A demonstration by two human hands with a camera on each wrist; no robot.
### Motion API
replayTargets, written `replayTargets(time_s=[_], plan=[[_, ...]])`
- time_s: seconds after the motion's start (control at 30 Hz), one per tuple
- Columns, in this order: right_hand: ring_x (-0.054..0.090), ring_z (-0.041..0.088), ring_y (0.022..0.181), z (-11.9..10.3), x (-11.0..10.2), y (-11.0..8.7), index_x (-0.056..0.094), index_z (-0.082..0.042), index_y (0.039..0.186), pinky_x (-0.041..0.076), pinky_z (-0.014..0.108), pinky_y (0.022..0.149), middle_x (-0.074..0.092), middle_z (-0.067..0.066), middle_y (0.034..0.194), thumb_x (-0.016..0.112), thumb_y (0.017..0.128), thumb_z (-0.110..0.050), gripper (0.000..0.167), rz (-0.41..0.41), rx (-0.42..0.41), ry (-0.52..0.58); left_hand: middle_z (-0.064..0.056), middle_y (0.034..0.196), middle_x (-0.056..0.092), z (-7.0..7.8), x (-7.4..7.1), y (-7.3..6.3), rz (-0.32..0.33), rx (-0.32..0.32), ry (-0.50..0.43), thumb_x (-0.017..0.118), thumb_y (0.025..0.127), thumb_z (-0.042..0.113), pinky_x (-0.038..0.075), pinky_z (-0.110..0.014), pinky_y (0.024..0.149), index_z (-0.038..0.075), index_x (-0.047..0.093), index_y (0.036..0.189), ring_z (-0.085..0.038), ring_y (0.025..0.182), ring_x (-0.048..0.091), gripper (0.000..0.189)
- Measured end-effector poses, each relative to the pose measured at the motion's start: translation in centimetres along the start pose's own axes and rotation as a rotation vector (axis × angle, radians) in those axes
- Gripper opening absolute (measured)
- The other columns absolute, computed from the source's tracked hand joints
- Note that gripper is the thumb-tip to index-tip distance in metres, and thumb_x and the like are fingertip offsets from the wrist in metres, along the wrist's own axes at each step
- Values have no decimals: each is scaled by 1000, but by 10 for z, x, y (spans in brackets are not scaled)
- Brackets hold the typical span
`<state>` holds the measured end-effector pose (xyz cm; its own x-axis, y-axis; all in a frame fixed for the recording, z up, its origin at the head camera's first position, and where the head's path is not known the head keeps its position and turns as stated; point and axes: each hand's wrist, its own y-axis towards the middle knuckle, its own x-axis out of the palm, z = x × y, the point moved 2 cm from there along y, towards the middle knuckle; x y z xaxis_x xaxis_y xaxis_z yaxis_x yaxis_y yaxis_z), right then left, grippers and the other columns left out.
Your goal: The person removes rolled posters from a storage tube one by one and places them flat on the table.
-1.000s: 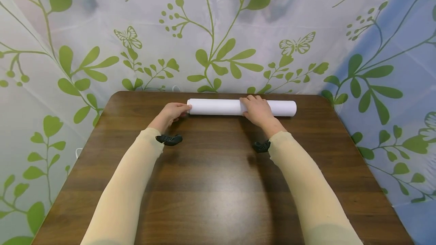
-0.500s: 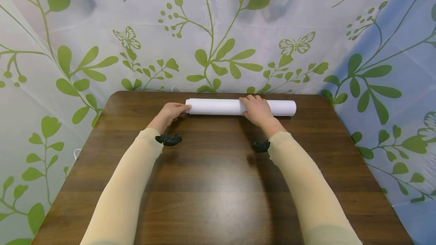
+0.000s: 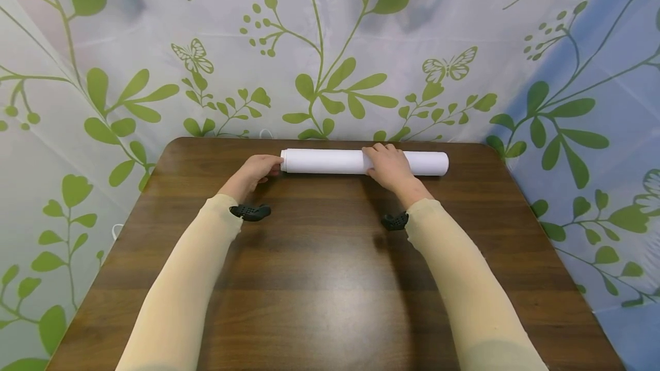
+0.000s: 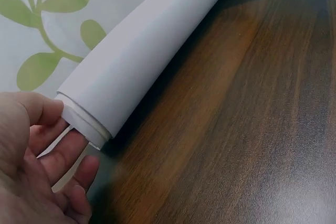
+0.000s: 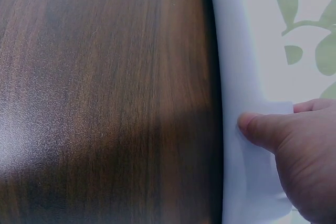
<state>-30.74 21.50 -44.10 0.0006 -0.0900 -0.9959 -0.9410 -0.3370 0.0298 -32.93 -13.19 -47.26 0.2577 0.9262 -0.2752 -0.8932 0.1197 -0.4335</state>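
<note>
A roll of white paper (image 3: pixel 325 161) lies crosswise near the table's back edge. At its left end my left hand (image 3: pixel 260 168) pinches the edge of the inner layers, which stick out a little past the outer one. The left wrist view shows the thumb (image 4: pixel 50 109) on the protruding paper (image 4: pixel 79 116) and the other fingers loosely bent at the roll's mouth. My right hand (image 3: pixel 390 168) holds the roll right of its middle, palm over the top. In the right wrist view its thumb (image 5: pixel 257 124) presses the near side, while the fingers are mostly hidden behind the roll.
The brown wooden table (image 3: pixel 319 256) spreads out in front of the roll. Close behind its back edge hangs a white curtain (image 3: pixel 222 73) with green leaves and butterflies. A black wrist strap (image 3: pixel 252 212) shows at the left sleeve, another strap (image 3: pixel 395 221) at the right.
My left hand has shifted slightly left, and the inner layers stick out a bit further at the left end. The right hand stays in place on the roll.
</note>
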Motion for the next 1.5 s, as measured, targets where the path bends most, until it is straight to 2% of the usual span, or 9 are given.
replayTargets(time_s=[0.1,0.3,0.43,0.8,1.5], plan=[[49,43,125,0,0,-1,52,-11,149,42,60,100,56,15,140,78,93,-26,63,1,4,1,-14,132,64,1,0,-1,-9,16,-4,60,103,32,41,-41,98,5,63,138,-29,124,58,44],[49,43,125,0,0,-2,52,-11,149,42,60,100,56,14,140,78,93,-27,64,-3,0,1,-19,138,59,4,0,-7,-33,44,31,57,106,30,39,-47,107,1,58,143,-32,128,55,47],[49,43,126,0,0,-1,51,-12,150,42,61,100,55,15,141,78,94,-27,64,-6,-4,-3,-20,139,58,5,-1,-8,-37,50,49,56,107,29,38,-49,108,2,58,144,-33,129,54,46],[48,43,128,1,-1,0,50,-13,151,41,61,101,54,15,143,76,95,-29,64,-25,2,-11,-18,142,57,5,-2,-6,-47,52,87,53,108,30,39,-48,108,3,55,146,-33,130,53,47],[48,43,126,2,0,0,51,-12,150,41,60,101,55,15,142,76,95,-28,63,-14,-2,-4,-18,139,59,1,-2,-1,-37,59,85,54,107,31,39,-48,109,3,58,143,-32,128,54,46]])
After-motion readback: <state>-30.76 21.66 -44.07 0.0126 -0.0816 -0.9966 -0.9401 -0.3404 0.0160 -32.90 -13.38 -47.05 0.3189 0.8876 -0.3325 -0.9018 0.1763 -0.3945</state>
